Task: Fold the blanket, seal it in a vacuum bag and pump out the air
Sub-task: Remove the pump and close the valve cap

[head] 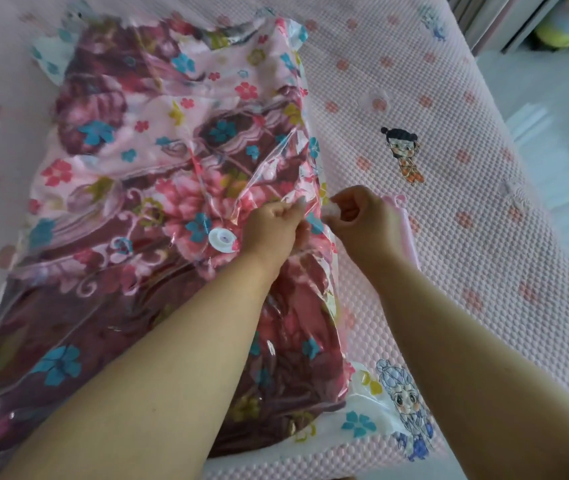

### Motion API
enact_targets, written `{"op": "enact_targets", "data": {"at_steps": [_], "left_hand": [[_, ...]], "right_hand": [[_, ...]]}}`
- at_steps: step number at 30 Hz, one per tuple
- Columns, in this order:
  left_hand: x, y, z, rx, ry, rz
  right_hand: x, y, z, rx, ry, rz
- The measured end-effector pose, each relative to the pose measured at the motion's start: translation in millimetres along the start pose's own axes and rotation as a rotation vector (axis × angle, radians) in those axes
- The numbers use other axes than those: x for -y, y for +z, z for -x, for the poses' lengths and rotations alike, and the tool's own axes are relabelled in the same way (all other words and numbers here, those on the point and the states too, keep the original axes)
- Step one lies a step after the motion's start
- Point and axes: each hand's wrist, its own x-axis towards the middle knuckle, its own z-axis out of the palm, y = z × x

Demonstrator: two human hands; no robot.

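While one clear vacuum bag [158, 174] lies on the pink bed cover [449, 150], it contains one folded floral blanket [110, 306]. One white valve [221, 239] sits on top. Left hand [271, 225] pinches the bag's right edge; right hand [362, 216] grips one small white clip [332, 208] there.

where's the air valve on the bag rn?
The white round valve sits on top of the vacuum bag, centre of the head view, just left of the left hand, which pinches the bag's right edge.
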Motion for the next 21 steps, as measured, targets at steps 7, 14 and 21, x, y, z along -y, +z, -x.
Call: {"op": "enact_targets", "data": {"at_steps": [7,14,21], "left_hand": [[-9.7,-61.0,8.9,0.057,-0.232,0.521],[12.7,-96.5,10.0,-0.018,-0.304,0.486],[16.1,-110.4,7.6,-0.02,-0.248,0.502]], "right_hand": [[47.9,50.8,7.8,0.203,-0.032,-0.172],[53.2,87.4,17.5,0.406,0.153,-0.41],[61.4,94.5,12.9,0.522,0.15,-0.549]]}}
